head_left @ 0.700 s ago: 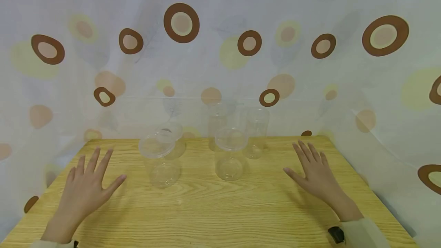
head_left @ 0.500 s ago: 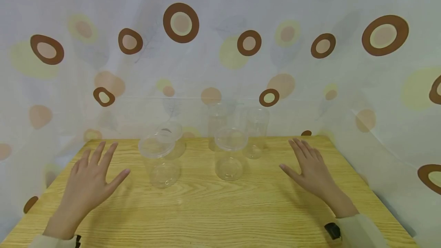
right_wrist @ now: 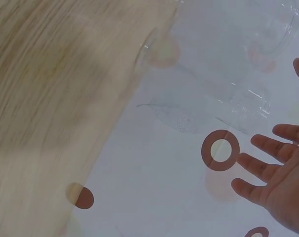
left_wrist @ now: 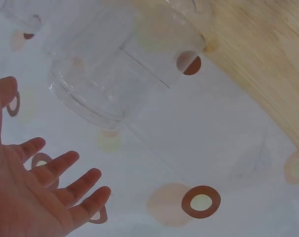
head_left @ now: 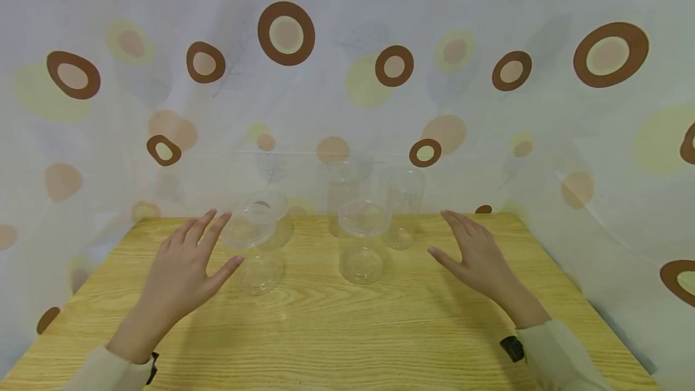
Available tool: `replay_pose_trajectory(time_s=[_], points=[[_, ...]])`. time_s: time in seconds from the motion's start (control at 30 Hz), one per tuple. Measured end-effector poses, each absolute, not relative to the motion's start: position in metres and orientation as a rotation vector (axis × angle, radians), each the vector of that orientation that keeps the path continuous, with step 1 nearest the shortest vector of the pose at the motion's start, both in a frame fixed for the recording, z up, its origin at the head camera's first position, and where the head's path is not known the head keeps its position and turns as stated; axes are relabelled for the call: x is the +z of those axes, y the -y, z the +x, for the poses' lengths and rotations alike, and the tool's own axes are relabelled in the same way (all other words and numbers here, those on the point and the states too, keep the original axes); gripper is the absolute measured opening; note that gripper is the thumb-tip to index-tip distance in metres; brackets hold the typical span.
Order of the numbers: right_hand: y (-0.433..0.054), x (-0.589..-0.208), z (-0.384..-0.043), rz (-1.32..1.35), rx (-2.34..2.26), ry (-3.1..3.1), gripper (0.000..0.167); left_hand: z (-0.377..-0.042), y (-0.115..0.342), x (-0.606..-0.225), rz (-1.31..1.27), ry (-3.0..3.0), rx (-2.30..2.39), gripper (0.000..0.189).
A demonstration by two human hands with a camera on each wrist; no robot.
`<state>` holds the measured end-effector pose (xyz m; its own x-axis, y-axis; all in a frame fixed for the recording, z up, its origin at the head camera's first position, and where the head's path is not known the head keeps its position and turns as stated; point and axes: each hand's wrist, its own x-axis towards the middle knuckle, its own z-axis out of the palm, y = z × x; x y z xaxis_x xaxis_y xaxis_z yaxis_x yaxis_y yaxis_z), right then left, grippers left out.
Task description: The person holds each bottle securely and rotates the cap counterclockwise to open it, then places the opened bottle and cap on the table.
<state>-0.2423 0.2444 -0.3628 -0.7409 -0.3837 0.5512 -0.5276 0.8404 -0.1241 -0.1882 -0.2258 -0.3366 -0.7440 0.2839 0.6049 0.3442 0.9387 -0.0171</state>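
Several clear plastic containers stand upright near the table's far side. In the head view, my left hand [head_left: 181, 270] hovers with fingers extended beside the front left container [head_left: 260, 275]; its fingertips reach close to that container's wide rim. A transparent container [left_wrist: 93, 94] also shows beyond the fingers in the left wrist view. To the right of the group, my right hand [head_left: 480, 261] is held up, palm facing inward, holding nothing. Nearest to it is a tall clear container [head_left: 403, 210] at the back right. A shorter, wide-rimmed container [head_left: 362, 258] stands at front centre.
Behind the front pair are another tall clear container [head_left: 342, 201] and a lower one [head_left: 281, 228]. All are see-through and faint against the patterned curtain [head_left: 326, 107]. That curtain surrounds the far edge and sides of the wooden table [head_left: 326, 343].
My left hand has moved right, up to the front left container. The right hand has shifted a little left, towards the group. The containers have stayed in place.
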Motion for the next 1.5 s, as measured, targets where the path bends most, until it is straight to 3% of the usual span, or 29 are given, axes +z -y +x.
replay_pose_trajectory(time_s=[1.03, 1.5], points=[[-0.193, -0.356, -0.269, 0.780, 0.555, 2.587, 0.070, -0.223, 0.116, -0.365, -0.754, 2.400, -0.221, 0.063], [-0.179, -0.355, -0.280, 0.766, 0.693, 2.697, 0.076, -0.256, 0.088, -0.381, -0.712, 2.622, -0.496, 0.074]])
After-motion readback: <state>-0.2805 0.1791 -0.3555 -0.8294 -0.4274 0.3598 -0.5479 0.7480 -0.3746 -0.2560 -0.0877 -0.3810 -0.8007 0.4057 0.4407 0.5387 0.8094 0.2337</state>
